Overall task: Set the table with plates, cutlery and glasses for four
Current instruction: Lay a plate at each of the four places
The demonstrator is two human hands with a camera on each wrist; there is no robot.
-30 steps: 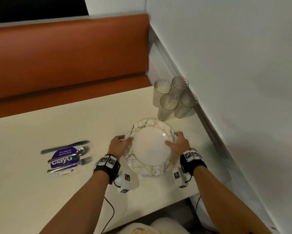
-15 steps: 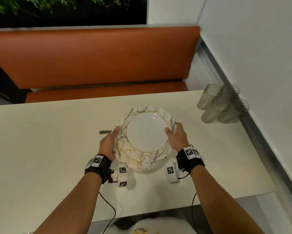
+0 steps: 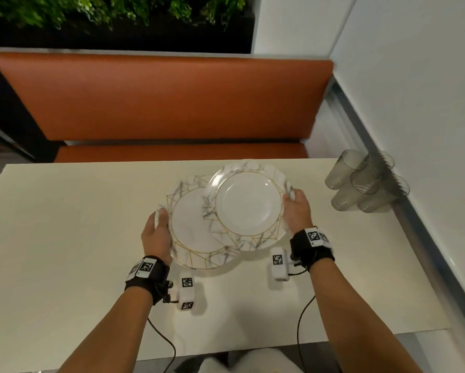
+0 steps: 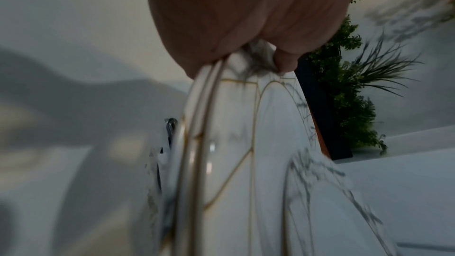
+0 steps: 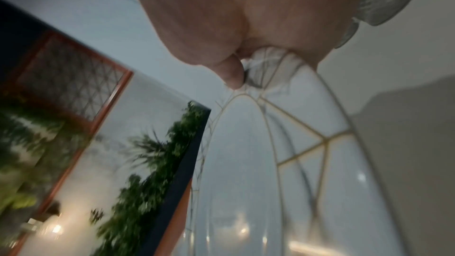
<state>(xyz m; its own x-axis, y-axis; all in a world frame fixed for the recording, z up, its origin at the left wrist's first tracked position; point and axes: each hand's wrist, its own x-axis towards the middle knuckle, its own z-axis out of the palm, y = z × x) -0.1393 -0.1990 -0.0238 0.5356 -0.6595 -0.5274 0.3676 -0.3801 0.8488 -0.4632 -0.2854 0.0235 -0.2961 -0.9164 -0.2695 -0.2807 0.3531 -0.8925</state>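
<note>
Above the middle of the cream table (image 3: 64, 238) I hold white marble-patterned plates with gold lines. My left hand (image 3: 161, 224) grips the left rim of the lower plate stack (image 3: 191, 230), thumb on top. My right hand (image 3: 293, 203) grips the right rim of the top plate (image 3: 249, 203), which sits shifted right and farther away, overlapping the stack. The left wrist view shows my left hand (image 4: 258, 55) pinching several stacked rims (image 4: 209, 124), with a bit of metal cutlery (image 4: 171, 124) behind. In the right wrist view my right hand (image 5: 258, 65) pinches the plate (image 5: 246, 153).
Several grey ribbed glasses (image 3: 366, 181) stand clustered at the table's far right against the white wall (image 3: 414, 103). An orange bench (image 3: 172, 98) runs along the far side, with plants (image 3: 118, 9) above it. The near table edge (image 3: 306, 343) is close to my body.
Both hands lifted the plate stack and carried it toward the table's middle. The right hand has now drawn the top plate off to the right, away from the stack in the left hand.
</note>
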